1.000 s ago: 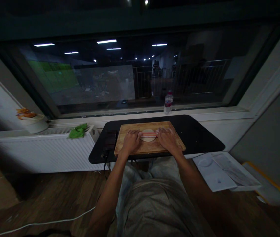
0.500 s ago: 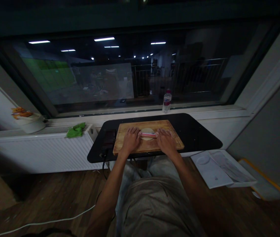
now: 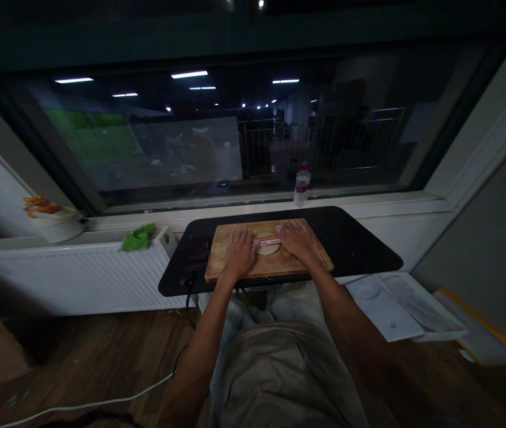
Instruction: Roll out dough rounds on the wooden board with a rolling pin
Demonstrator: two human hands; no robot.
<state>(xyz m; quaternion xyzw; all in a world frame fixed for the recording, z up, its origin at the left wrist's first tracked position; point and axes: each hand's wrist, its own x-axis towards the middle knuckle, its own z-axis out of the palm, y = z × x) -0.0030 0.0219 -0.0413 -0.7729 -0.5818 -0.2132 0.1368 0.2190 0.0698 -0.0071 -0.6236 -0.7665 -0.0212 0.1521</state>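
On a wooden cutting board (image 3: 275, 272) lies a flat round of dough (image 3: 268, 250). A rolling pin (image 3: 269, 242) with a red and white label crosses the dough from side to side. My left hand (image 3: 240, 252) covers the pin's left end, its fingers pointing forward over the board. Over the right end, my right hand (image 3: 296, 240) is angled inward with the fingers bent across the pin. Both palms press down on it, and the pin's two ends are hidden beneath them.
The board rests on a black table (image 3: 360, 255) by a window. A water bottle (image 3: 301, 185) stands on the sill. At left, a green cloth (image 3: 138, 237) and a white pot (image 3: 57, 224) sit on the radiator (image 3: 101, 285). A white open box (image 3: 435, 312) is at lower right.
The rolling pin has turned slightly, its right end now farther from me. My right hand has moved forward and a little left, while my left hand has slid slightly back toward me.
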